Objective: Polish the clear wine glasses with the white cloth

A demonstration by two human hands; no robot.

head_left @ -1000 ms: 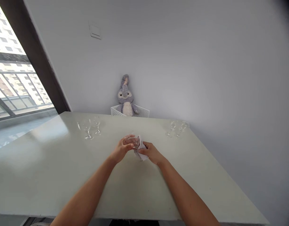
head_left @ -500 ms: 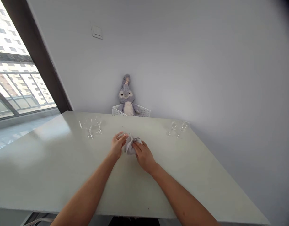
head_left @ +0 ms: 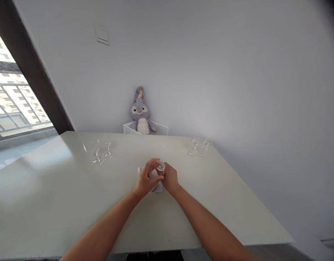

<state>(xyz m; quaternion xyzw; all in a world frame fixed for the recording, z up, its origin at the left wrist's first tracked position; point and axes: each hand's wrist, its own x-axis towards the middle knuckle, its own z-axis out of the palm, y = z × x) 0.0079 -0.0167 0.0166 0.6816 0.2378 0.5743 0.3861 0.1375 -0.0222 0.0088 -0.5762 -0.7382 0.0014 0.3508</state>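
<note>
Both hands meet over the middle of the table (head_left: 205,203) around a clear stemmed glass (head_left: 161,166), tilted so that its round end faces me. My left hand (head_left: 147,178) curves its thumb and fingers around the glass from the left. My right hand (head_left: 170,177) is closed at the glass's right side; its fingertips are hidden. A light grey cloth (head_left: 157,187) bunches beneath the glass and left hand, and a corner of it shows beyond the left hand. How much of the cloth either hand grips is hidden.
Clear stemmed glasses (head_left: 97,152) stand at the far left of the table, and two more glasses (head_left: 194,146) stand near its far right corner. Behind the far edge, a grey plush toy (head_left: 141,112) sits in a white perforated basket (head_left: 161,129) against the wall.
The right hand has moved from on top of the cloth to the glass's side. My left hand has come right and closer to it, and the glass has turned. My view has shifted slightly right.
</note>
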